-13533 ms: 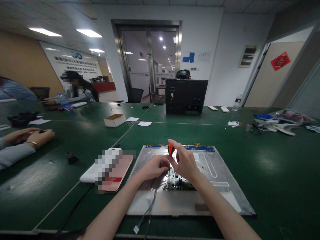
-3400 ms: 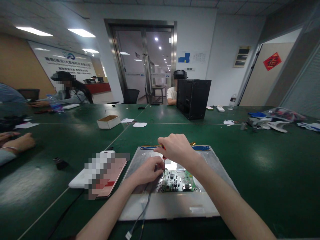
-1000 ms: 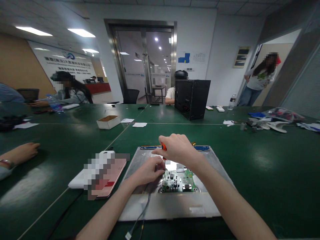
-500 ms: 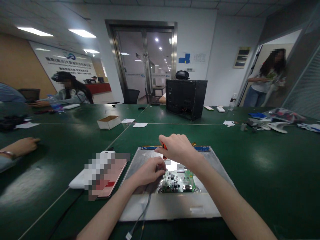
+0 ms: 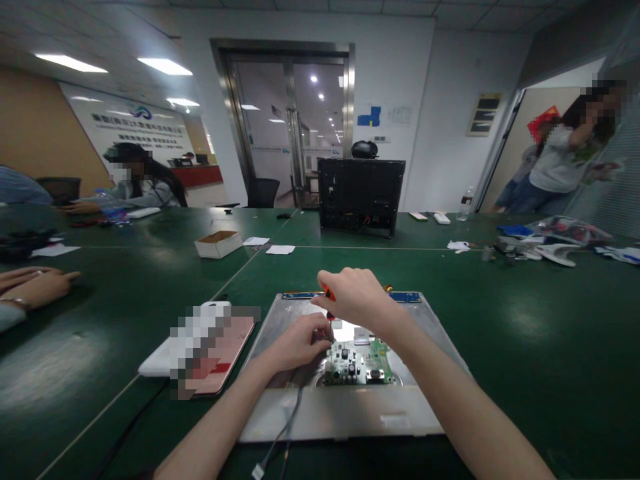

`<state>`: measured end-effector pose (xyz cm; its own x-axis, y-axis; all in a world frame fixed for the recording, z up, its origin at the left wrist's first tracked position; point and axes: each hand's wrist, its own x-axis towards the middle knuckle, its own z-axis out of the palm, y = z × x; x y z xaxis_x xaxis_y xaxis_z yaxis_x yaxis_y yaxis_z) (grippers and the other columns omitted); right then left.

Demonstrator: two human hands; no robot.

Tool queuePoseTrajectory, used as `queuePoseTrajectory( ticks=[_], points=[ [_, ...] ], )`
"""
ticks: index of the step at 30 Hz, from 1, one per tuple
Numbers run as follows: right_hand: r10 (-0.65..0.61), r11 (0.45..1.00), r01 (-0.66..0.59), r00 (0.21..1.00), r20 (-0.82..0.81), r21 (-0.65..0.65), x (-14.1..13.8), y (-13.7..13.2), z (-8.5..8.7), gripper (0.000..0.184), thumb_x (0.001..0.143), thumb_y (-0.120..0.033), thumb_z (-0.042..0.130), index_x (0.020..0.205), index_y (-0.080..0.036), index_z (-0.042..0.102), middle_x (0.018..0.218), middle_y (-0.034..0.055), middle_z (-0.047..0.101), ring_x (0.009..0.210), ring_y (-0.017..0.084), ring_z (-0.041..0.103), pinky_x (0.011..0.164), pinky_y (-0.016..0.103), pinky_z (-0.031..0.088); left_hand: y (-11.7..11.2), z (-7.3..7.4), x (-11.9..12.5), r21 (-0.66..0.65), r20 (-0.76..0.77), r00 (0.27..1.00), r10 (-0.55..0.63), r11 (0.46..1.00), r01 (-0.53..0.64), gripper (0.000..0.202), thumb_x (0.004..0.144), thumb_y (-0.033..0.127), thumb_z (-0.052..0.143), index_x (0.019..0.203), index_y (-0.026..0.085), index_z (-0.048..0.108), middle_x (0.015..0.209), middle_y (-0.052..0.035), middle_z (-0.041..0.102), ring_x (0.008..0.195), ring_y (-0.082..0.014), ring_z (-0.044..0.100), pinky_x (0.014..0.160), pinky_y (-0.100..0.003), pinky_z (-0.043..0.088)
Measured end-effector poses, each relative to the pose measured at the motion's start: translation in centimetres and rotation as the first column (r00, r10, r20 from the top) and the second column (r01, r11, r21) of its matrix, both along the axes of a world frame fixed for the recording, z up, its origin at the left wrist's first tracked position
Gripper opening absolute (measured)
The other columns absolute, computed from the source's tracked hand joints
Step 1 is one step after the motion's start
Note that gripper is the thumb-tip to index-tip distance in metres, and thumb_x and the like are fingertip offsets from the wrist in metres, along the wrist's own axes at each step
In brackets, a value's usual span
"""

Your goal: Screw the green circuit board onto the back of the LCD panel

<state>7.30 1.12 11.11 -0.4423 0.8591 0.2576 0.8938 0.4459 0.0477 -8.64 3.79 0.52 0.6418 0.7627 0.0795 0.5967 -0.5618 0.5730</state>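
My right hand (image 5: 357, 300) is wrapped round the red-and-black handle of a screwdriver (image 5: 329, 294), held upright. The shaft points down at the upper left corner of a green circuit board (image 5: 357, 367). Beside the shaft's lower end, my left hand (image 5: 303, 341) has its thumb and fingers drawn together; what lies between them is too small to make out. Beneath both hands lies a flat silvery display panel (image 5: 345, 413), a blue strip along its far edge. Thin grey cables (image 5: 290, 420) with a white plug trail off its near edge.
A white power bank or similar device and a pink phone (image 5: 234, 353), partly blurred, lie left of the panel. Farther off stand an open white box (image 5: 218, 245), a black monitor casing (image 5: 361, 197) and a bottle (image 5: 465, 205). A co-worker's hands (image 5: 43, 287) rest at the left.
The black casing has turned and shifted left. At the doorway, one person has moved right and another shows behind. A second co-worker's hand appears at left. My hands look almost unchanged.
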Motion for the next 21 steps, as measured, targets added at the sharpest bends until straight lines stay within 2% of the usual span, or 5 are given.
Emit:
queuePoseTrajectory(
  ticks=[4,11,15,17,21],
  points=[
    [0.042,0.999,-0.042,0.999,-0.019,0.003,-0.01,-0.18,0.00,0.022,0.082,-0.029,0.049,0.103,-0.020,0.052,0.085,0.0060,0.070,0.072,0.022,0.064,0.054,0.028,0.035,0.05,-0.12,0.00,0.000,-0.008,1.000,0.000,1.000,0.000,0.008,0.074,0.019,0.055,0.077,0.018,0.062,0.076,-0.0013,0.063,0.073,-0.0178,0.056,0.068,-0.027,0.043],
    [0.017,0.999,-0.017,1.000,-0.019,0.044,0.06,-0.03,-0.08,0.030,0.087,-0.050,0.044,0.093,-0.022,0.055,0.081,0.0064,0.069,0.074,0.024,0.065,0.054,0.028,0.036,0.01,-0.01,0.03,0.008,0.006,1.000,-0.005,1.000,0.005,0.008,0.075,0.018,0.056,0.077,0.017,0.063,0.077,-0.0014,0.064,0.073,-0.0175,0.057,0.066,-0.026,0.042],
    [0.017,0.999,-0.016,1.000,-0.016,0.029,0.02,-0.08,-0.05,0.018,0.084,-0.033,0.048,0.097,-0.021,0.053,0.081,0.0060,0.069,0.071,0.022,0.064,0.053,0.028,0.035,-0.03,0.16,0.08,0.011,-0.021,1.000,0.004,1.000,-0.004,0.007,0.076,0.021,0.056,0.076,0.018,0.062,0.076,-0.0014,0.064,0.074,-0.0182,0.057,0.067,-0.027,0.042],
    [0.032,0.999,-0.031,0.999,-0.028,0.020,0.03,-0.25,0.02,0.022,0.078,-0.026,0.050,0.099,-0.020,0.051,0.082,0.0058,0.069,0.069,0.021,0.064,0.052,0.028,0.035,-0.04,0.15,0.11,0.017,-0.023,1.000,0.008,1.000,-0.007,0.007,0.076,0.022,0.056,0.075,0.017,0.061,0.076,-0.0014,0.064,0.075,-0.0183,0.057,0.068,-0.027,0.042],
    [0.031,0.999,-0.030,0.999,-0.030,0.019,-0.02,-0.33,0.08,0.025,0.076,-0.026,0.052,0.101,-0.019,0.051,0.083,0.0064,0.069,0.071,0.022,0.064,0.053,0.028,0.036,-0.07,0.08,0.17,0.040,-0.021,0.999,0.024,0.999,-0.023,0.006,0.075,0.022,0.057,0.074,0.017,0.060,0.076,-0.0010,0.062,0.072,-0.0178,0.056,0.067,-0.027,0.041]
  ],
)
